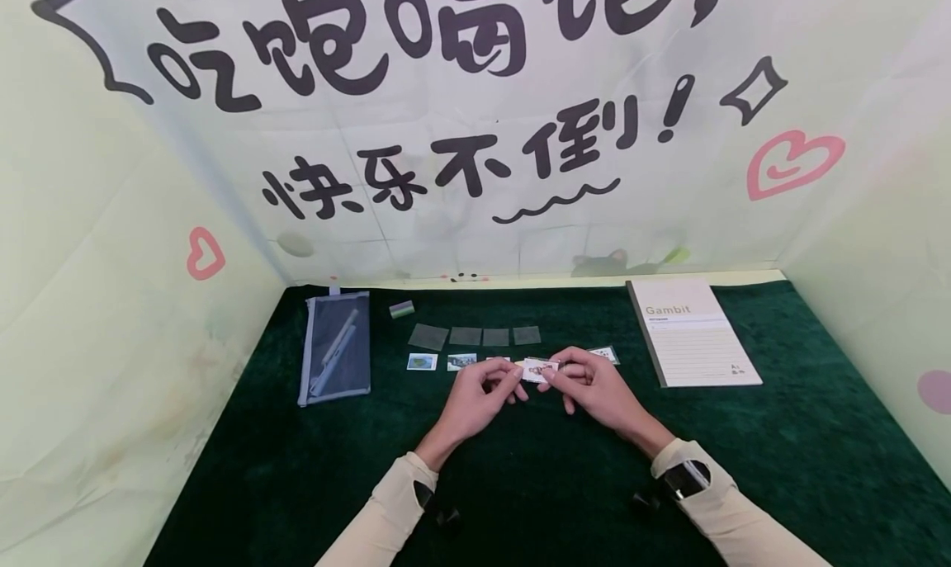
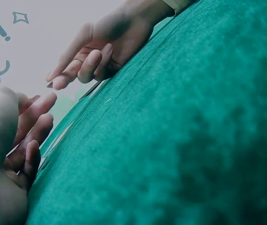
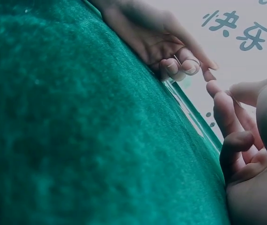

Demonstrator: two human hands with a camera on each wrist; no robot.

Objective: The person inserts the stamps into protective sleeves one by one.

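Note:
Between both hands, just above the cloth, is a small white picture card (image 1: 537, 370). My right hand (image 1: 603, 389) pinches its right part, the thumb lying over the printed face. At the card's left edge, the thumb and forefinger of my left hand (image 1: 475, 398) pinch it. The other fingers of both hands are loosely bent. Behind the hands runs a row of small picture cards, among them a blue-green one (image 1: 422, 361), a second card (image 1: 461, 361) and a black-and-white one (image 1: 603, 355). My left hand partly covers another card in that row.
Several clear rectangular films (image 1: 428, 337) lie behind the cards. A small striped block (image 1: 401, 309) sits farther back. To the left lies a zipped mesh pouch (image 1: 349, 377) with pens inside; a notebook (image 1: 694, 344) lies to the right. Dark green cloth (image 1: 550, 484) covers the table.

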